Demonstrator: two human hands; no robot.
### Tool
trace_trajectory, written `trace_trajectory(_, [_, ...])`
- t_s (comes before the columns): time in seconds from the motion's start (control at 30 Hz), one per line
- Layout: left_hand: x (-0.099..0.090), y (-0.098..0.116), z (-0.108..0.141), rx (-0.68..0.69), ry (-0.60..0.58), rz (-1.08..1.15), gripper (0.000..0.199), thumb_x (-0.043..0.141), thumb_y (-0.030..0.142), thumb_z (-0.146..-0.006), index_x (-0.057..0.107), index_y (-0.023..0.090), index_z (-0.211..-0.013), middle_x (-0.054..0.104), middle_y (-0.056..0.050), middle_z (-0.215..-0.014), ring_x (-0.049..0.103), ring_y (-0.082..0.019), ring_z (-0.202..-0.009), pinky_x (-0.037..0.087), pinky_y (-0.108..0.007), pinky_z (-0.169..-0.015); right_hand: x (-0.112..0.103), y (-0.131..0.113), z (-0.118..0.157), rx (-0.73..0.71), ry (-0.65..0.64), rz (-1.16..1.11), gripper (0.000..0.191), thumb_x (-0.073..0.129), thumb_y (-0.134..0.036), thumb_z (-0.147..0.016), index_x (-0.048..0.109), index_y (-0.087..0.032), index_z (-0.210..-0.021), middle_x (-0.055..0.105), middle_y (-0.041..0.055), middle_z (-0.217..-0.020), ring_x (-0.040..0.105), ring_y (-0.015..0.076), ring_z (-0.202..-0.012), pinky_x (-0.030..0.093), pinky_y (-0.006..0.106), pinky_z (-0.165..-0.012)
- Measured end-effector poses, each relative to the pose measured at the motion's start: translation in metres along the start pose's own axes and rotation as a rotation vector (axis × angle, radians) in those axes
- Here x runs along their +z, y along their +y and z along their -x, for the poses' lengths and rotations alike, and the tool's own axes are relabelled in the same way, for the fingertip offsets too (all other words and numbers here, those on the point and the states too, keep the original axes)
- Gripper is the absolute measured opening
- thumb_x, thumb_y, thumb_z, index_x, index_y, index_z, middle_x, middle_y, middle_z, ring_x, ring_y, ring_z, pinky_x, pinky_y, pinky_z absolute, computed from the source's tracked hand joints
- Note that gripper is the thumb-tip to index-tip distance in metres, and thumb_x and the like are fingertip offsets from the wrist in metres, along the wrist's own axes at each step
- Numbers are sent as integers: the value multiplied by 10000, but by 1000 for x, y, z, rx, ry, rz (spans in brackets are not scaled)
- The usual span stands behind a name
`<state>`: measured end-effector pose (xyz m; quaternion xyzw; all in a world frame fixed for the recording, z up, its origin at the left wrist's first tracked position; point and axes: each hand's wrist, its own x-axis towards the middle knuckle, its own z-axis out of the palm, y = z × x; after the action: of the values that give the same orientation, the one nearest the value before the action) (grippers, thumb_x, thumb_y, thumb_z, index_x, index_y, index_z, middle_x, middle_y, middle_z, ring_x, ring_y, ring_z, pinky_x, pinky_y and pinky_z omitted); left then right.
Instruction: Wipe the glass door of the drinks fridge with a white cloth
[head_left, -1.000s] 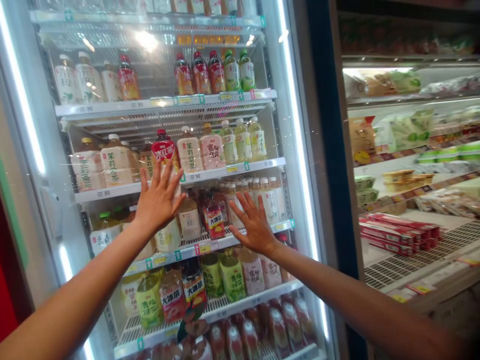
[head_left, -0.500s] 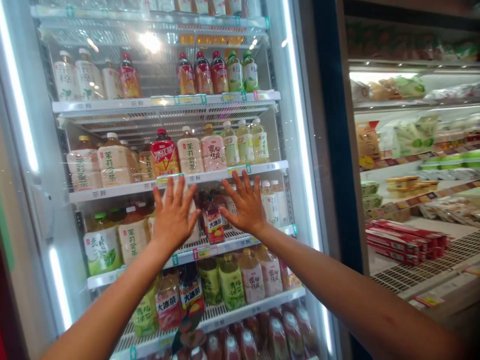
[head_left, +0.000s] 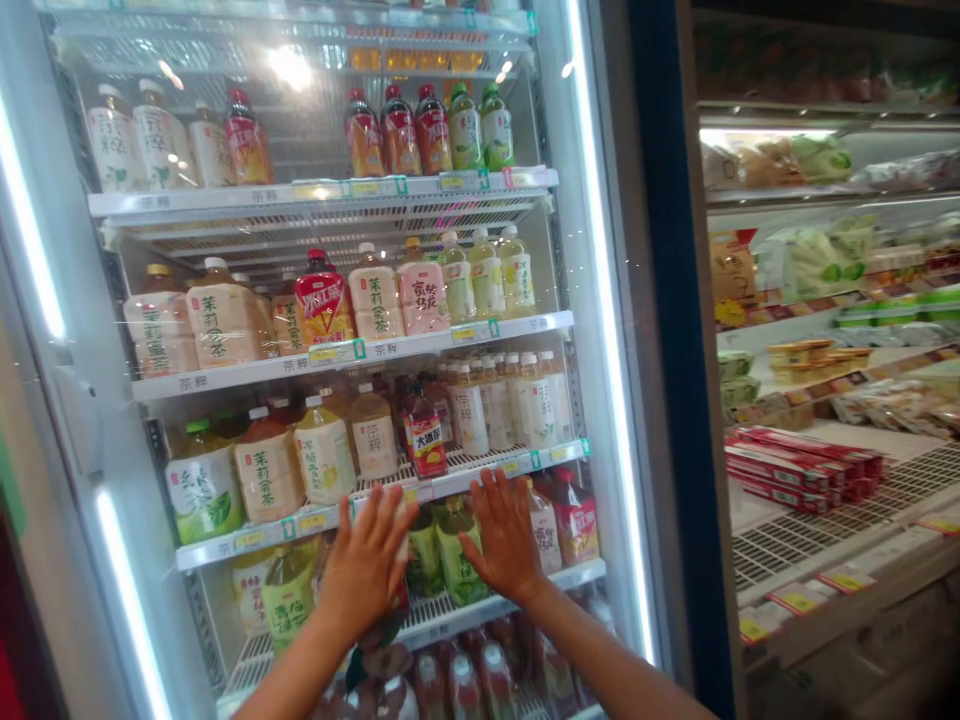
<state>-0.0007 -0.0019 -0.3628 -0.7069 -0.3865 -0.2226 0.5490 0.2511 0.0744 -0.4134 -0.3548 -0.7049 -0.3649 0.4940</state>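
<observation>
Both hands are raised, palms toward a lit drinks cooler (head_left: 337, 358) with a glass front. My left hand (head_left: 367, 560) has its fingers spread and holds nothing; it covers part of the lower bottles. To its right, my right hand (head_left: 504, 535) is likewise spread and holds nothing, beside a green-labelled bottle (head_left: 456, 560). Whether either palm touches the glass cannot be made out. Just above the hands stands a red bottle (head_left: 425, 435), with a pale bottle (head_left: 373, 435) to its left.
Shelves above hold red bottles (head_left: 322, 300) and white-labelled bottles (head_left: 157, 140). A dark blue frame (head_left: 675, 350) edges the cooler on the right. Beyond it is an open chilled shelf with red boxes (head_left: 802, 465) and bagged goods (head_left: 829, 262).
Both hands have moved down, from the middle shelves to the lower ones, uncovering bottles around the red one. The fingers stay spread. The view has shifted slightly.
</observation>
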Motion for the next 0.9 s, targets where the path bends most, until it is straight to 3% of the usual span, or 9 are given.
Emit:
trace_trajectory(0.1, [7,31,37,333,-62,43,679,516,576,-924,431,302,-1539,160,10,-1716,1,-290,-1606,-28,-548,-1299,7,-6,22,-18,0,17,783,458,-364,-991,111,-95,-1639,111,132,-1717,94,340,-1592,73,642,-1273])
trace_trajectory(0.17, [5,23,36,396,-75,44,668,526,580,-921,438,326,-1532,164,40,-1714,-14,-266,-1607,-38,-514,-1303,9,-7,29,-32,0,19,782,455,-370,-990,116,-95,-1639,116,125,-1717,96,338,-1592,67,640,-1274])
trace_trajectory(0.23, [-1,-1,13,319,-54,40,716,520,585,-925,374,304,-1567,195,7,-1709,-3,-272,-1607,-40,-529,-1299,9,-7,32,-35,-4,17,788,458,-371,-986,115,-92,-1638,109,125,-1718,91,343,-1592,63,644,-1273])
trace_trajectory(0.3, [-4,-22,-11,115,-49,13,754,518,554,-936,312,247,-1594,234,-63,-1697,17,-295,-1605,-20,-581,-1289,9,-6,32,-30,-6,12,799,464,-369,-982,104,-92,-1639,102,129,-1718,85,347,-1592,64,651,-1271])
trace_trajectory(0.37, [-1,-25,-15,28,-43,6,768,530,541,-933,312,213,-1593,245,-104,-1690,15,-332,-1602,-10,-622,-1277,8,-6,32,-26,-8,6,808,470,-373,-978,98,-97,-1641,97,130,-1718,80,348,-1592,66,656,-1269])
trace_trajectory(0.5, [6,3,27,399,-89,68,707,519,573,-924,408,269,-1553,199,-19,-1710,3,-289,-1606,-14,-534,-1304,8,-6,32,-22,-17,0,806,473,-374,-980,100,-104,-1642,119,139,-1714,83,343,-1593,76,663,-1265])
trace_trajectory(0.57, [4,1,36,498,-116,68,681,509,575,-928,417,305,-1546,179,26,-1715,8,-258,-1608,-21,-502,-1310,8,-6,32,-25,-17,-2,807,473,-373,-981,96,-106,-1642,132,141,-1712,86,339,-1593,81,665,-1264])
trace_trajectory(0.77, [-6,-47,4,72,-79,-11,785,523,536,-942,254,225,-1611,205,-105,-1701,34,-324,-1602,-12,-646,-1271,7,-7,32,-12,-5,-16,799,471,-372,-985,100,-112,-1643,95,117,-1720,81,337,-1594,69,647,-1273])
trace_trajectory(0.9, [0,-23,43,311,-124,45,737,533,543,-927,336,275,-1584,156,-26,-1717,1,-301,-1605,-20,-584,-1291,7,-6,33,-11,-14,-12,815,481,-373,-982,80,-121,-1645,131,135,-1713,75,333,-1595,94,666,-1265])
